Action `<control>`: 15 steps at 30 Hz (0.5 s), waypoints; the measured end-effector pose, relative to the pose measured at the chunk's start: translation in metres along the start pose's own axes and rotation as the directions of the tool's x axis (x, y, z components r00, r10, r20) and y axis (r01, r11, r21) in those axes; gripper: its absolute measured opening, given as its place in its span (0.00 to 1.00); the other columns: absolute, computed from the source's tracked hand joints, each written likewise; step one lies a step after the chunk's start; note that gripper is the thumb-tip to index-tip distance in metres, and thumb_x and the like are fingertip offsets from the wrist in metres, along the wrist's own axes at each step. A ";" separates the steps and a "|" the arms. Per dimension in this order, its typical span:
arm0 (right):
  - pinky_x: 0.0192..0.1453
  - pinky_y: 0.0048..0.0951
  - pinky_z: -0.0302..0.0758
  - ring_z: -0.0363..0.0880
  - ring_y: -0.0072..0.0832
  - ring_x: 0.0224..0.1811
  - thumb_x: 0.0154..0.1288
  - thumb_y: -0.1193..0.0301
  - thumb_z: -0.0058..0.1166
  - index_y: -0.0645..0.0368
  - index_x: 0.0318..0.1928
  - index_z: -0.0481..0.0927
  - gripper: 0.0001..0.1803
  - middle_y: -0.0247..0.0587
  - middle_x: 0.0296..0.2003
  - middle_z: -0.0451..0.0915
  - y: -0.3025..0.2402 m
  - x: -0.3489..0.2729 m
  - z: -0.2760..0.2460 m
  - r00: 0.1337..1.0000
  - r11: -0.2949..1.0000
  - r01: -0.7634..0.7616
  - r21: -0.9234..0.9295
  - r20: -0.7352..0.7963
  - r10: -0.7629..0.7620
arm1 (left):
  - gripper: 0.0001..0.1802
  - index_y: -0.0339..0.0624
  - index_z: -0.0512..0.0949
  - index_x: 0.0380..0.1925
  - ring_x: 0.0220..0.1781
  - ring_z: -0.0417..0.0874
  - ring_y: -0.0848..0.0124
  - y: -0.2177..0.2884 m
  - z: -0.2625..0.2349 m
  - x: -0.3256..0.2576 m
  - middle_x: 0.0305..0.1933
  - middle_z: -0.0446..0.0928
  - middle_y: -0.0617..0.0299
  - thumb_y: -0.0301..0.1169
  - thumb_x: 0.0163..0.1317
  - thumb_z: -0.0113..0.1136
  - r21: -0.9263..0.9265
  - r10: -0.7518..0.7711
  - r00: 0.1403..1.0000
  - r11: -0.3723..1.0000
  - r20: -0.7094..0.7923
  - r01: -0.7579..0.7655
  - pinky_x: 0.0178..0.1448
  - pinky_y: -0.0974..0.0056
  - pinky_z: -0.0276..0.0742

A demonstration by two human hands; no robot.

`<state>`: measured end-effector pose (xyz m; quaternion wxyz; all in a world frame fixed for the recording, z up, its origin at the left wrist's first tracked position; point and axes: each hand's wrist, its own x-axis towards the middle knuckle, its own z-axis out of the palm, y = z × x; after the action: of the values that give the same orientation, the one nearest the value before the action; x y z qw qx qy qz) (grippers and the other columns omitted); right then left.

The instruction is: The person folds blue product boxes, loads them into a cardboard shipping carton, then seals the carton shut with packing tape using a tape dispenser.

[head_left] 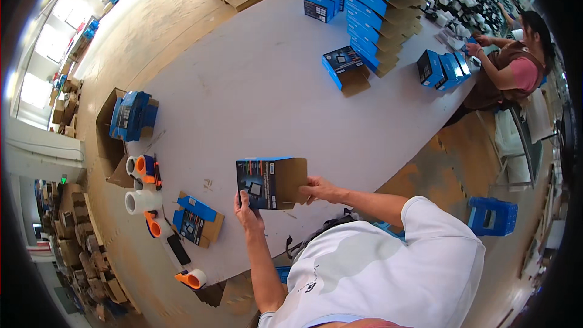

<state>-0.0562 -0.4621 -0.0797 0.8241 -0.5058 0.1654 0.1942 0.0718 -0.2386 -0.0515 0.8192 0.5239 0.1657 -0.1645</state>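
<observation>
Box (pixel 255 186) was at six o'clock over the table (pixel 243 103), left grip (pixel 248 214) clamped on its seven o'clock corner, right grip (pixel 317 189) pinching its flap (pixel 291 179) at three; light, even pressure seemed best to avoid creases.

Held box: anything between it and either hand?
Nothing visible. The left hand grips the box at its lower left, and the right hand touches the right edge of its brown flap. Another box lies further left on the table, apart from both hands.
</observation>
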 end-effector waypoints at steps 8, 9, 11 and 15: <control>0.38 0.29 0.82 0.83 0.28 0.33 0.71 0.63 0.50 0.58 0.49 0.76 0.14 0.41 0.37 0.83 -0.058 0.014 -0.111 0.747 0.892 0.385 0.235 -0.648 -0.152 | 0.19 0.44 0.74 0.53 0.54 0.74 0.67 -0.018 0.005 -0.009 0.55 0.74 0.61 0.41 0.66 0.59 0.302 -0.127 0.983 0.950 0.134 0.082 0.55 0.57 0.70; 0.37 0.29 0.83 0.84 0.29 0.33 0.71 0.64 0.50 0.59 0.49 0.76 0.13 0.41 0.36 0.83 -0.073 0.016 -0.130 0.721 0.870 0.441 0.221 -0.665 -0.197 | 0.19 0.44 0.74 0.53 0.54 0.74 0.67 -0.022 -0.002 -0.011 0.55 0.74 0.61 0.41 0.66 0.59 0.306 -0.134 0.982 0.948 0.135 0.087 0.55 0.57 0.70; 0.37 0.29 0.83 0.84 0.30 0.35 0.71 0.65 0.49 0.60 0.49 0.75 0.13 0.43 0.37 0.83 -0.103 0.016 -0.169 0.659 0.828 0.530 0.184 -0.703 -0.266 | 0.16 0.43 0.76 0.48 0.52 0.74 0.69 -0.028 -0.015 -0.014 0.50 0.76 0.62 0.38 0.66 0.60 0.333 -0.205 0.972 0.929 0.112 0.158 0.54 0.58 0.70; 0.35 0.29 0.85 0.84 0.33 0.35 0.71 0.68 0.50 0.60 0.48 0.75 0.11 0.45 0.36 0.83 -0.145 0.035 -0.229 0.561 0.758 0.635 0.149 -0.764 -0.320 | 0.13 0.44 0.76 0.46 0.49 0.77 0.70 -0.029 -0.036 -0.022 0.46 0.78 0.63 0.36 0.66 0.59 0.396 -0.241 0.970 0.893 0.016 0.215 0.51 0.60 0.72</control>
<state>0.0278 -0.7219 -0.0839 0.8047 -0.3812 0.3524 -0.2879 0.0358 -0.2155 -0.0792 0.6779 0.6483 0.1634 -0.3058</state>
